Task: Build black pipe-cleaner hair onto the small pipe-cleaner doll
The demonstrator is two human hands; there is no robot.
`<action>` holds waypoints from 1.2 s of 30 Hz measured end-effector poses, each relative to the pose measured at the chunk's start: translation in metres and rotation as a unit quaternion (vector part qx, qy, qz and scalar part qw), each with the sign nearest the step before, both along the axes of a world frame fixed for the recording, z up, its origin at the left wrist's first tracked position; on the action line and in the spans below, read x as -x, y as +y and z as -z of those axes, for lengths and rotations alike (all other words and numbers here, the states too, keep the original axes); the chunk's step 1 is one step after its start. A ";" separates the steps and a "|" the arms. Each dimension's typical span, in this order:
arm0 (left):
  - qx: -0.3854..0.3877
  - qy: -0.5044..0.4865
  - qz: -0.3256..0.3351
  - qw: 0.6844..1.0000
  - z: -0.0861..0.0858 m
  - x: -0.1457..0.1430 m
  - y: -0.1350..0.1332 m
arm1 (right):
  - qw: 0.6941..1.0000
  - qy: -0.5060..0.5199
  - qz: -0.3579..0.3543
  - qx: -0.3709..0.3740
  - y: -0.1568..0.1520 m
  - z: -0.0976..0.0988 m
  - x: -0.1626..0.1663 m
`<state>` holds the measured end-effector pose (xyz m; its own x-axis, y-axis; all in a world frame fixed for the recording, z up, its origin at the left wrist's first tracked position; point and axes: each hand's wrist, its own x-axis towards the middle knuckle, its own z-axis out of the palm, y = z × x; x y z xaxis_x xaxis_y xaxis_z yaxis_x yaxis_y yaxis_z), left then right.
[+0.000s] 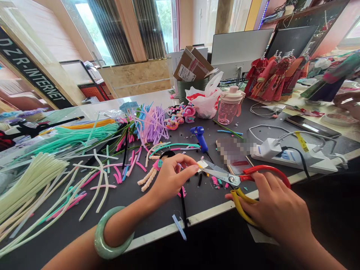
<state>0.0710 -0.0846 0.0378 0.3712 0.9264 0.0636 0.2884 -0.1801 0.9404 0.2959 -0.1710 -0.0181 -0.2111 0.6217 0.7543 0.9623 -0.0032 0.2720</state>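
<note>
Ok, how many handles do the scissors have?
2: the red handle higher in the picture, the yellow handle lower, both partly covered by the right hand.

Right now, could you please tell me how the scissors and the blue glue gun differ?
The scissors have one red and one yellow handle, while the glue gun is mostly blue. The scissors are held in the right hand with blades parted, whereas the glue gun rests on the dark tabletop, held by neither hand. Both are handheld tools.
</note>
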 end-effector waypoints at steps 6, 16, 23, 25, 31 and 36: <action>-0.001 0.032 0.005 0.999 0.000 -0.004 0.002 | 1.000 0.000 0.005 -0.002 0.000 0.002 0.001; -0.003 0.018 -0.002 1.000 0.000 -0.004 0.006 | 1.000 -0.010 -0.001 -0.005 0.001 0.000 0.002; -0.012 0.010 -0.017 1.000 0.000 -0.001 0.009 | 1.000 -0.004 -0.005 -0.003 0.000 0.000 0.000; -0.017 0.007 -0.026 0.999 0.000 0.001 0.011 | 1.000 -0.003 -0.007 -0.003 0.000 0.000 0.000; 0.026 0.001 0.010 1.000 0.000 0.001 0.014 | 1.000 -0.002 -0.013 0.002 0.000 -0.001 0.001; 0.067 -0.023 0.048 0.996 0.001 -0.004 0.018 | 1.000 0.007 -0.016 0.001 -0.001 -0.001 0.000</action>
